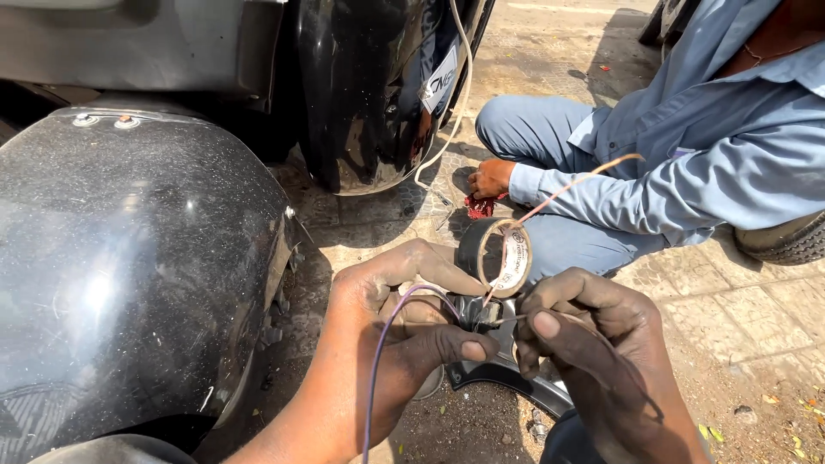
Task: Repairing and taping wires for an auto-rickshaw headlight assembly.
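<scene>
The left hand (404, 318) is closed, thumb and forefinger pinched on a purple wire (382, 344) that loops over the knuckles and runs down along the forearm out of view. A roll of black insulating tape (496, 252) sits hooked over the raised forefinger of this hand, its pale cardboard core facing right. The right hand (593, 344) is just beside it, its fingers curled together and the thumb and fingertips pinching at a small dark connector (481, 314) where the wires meet; the two thumbs almost touch. From that same spot a thin pinkish-orange wire (571, 185) rises through the tape roll and arcs up to the right, across the other person's sleeve.

Under both hands lies a curved black plastic trim piece (516, 378) on the dusty paved ground (730, 318). To the left, near the left forearm, bulges a scratched, glossy black vehicle fender (129, 258). Beyond the hands stands another shiny black body panel (361, 94), with a white cable (455, 94) hanging down its right edge.

Opposite sits another person in a light blue shirt and trousers (687, 146), one hand (491, 179) resting low on the ground near a small red bundle (479, 206). A tyre's edge (786, 241) shows at the far right.
</scene>
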